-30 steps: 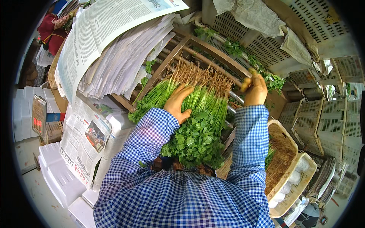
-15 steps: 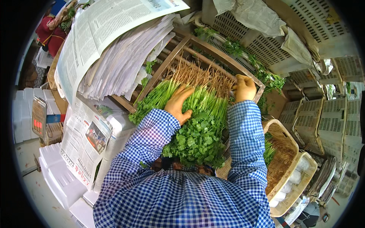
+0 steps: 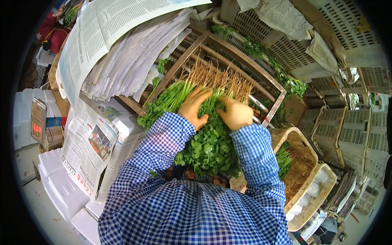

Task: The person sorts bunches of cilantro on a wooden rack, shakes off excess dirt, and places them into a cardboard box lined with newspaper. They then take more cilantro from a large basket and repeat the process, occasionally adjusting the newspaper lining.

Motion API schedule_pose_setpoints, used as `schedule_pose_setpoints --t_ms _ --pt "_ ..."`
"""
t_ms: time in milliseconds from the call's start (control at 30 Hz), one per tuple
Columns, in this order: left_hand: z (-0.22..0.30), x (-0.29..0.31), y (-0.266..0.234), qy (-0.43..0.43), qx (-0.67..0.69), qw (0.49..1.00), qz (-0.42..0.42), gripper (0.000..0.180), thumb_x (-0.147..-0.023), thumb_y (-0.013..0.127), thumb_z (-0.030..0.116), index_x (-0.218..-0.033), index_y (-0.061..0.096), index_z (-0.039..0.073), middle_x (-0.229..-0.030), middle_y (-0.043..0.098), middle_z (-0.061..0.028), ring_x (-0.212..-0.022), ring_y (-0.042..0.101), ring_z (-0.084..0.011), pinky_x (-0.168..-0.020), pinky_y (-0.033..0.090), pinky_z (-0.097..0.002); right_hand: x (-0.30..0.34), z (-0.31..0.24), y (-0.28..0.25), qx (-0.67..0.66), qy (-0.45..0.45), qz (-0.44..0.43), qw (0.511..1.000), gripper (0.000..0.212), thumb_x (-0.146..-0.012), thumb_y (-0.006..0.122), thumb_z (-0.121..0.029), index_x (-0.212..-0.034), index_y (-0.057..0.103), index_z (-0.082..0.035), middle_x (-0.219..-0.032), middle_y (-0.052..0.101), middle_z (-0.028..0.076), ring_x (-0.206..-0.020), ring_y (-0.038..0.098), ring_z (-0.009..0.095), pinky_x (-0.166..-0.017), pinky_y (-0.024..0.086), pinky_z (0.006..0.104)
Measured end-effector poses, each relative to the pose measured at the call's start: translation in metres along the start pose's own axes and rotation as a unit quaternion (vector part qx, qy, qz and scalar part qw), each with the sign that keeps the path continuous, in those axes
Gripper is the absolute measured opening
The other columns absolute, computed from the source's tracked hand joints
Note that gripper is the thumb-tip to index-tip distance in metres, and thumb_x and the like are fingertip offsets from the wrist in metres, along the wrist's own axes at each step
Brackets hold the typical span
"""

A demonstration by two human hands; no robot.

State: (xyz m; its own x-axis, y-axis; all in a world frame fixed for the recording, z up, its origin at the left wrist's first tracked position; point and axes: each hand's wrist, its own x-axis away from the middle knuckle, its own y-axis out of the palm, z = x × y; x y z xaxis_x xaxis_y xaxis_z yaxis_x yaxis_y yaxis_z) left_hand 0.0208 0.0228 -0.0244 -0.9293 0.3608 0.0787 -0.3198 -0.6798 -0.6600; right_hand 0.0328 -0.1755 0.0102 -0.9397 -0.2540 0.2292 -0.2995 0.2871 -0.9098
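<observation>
A thick bunch of coriander point(image 3: 212, 149) lies in front of me, with brown roots at the far end and leaves toward my body. It rests on a rusty metal frame point(image 3: 237, 45) with bars. My left hand point(image 3: 194, 108) lies across the pale green stems, fingers stretched and thumb apart. Close beside it, my right hand point(image 3: 237, 113) is curled over the right side of the stems, index finger and thumb showing on top. Its other fingers are hidden underneath.
Stacked newspapers point(image 3: 134, 53) rise at the left, above white foam boxes point(image 3: 61, 179) and a scale display point(image 3: 38, 120). At the right are a brown-stained basket point(image 3: 302, 163) and a crate with white balls point(image 3: 314, 190). Slotted plastic crates point(image 3: 281, 45) stand behind.
My right hand has moved left and nearer, from the frame's right side onto the stems. The bunch's right edge has drawn inward, baring metal bars. My left hand stays on the stems.
</observation>
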Motion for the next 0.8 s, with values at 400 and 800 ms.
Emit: schedule_pose_setpoints --t_ms 400,800 --pt "0.005 -0.002 -0.004 -0.019 -0.008 0.999 -0.027 0.080 -0.082 0.076 0.012 -0.153 0.037 0.008 -0.160 0.034 -0.0160 -0.151 0.024 -0.0335 -0.125 0.021 -0.0493 0.014 0.120 -0.032 -0.604 0.302 0.396 0.623 0.052 -0.107 0.050 -0.032 -0.150 0.039 -0.004 -0.089 0.065 0.009 -0.059 0.051 0.010 -0.050 0.048 0.0247" --pt "0.011 0.008 -0.012 0.025 -0.007 0.999 0.030 0.071 -0.085 0.071 0.016 -0.149 0.042 0.003 -0.157 0.039 -0.0199 -0.151 0.026 -0.0360 -0.124 0.021 -0.0519 0.076 0.041 0.014 -0.352 0.161 0.169 0.906 0.066 -0.091 0.074 -0.033 -0.146 0.049 -0.006 -0.141 0.055 0.022 -0.126 0.057 0.032 -0.106 0.048 0.0457"
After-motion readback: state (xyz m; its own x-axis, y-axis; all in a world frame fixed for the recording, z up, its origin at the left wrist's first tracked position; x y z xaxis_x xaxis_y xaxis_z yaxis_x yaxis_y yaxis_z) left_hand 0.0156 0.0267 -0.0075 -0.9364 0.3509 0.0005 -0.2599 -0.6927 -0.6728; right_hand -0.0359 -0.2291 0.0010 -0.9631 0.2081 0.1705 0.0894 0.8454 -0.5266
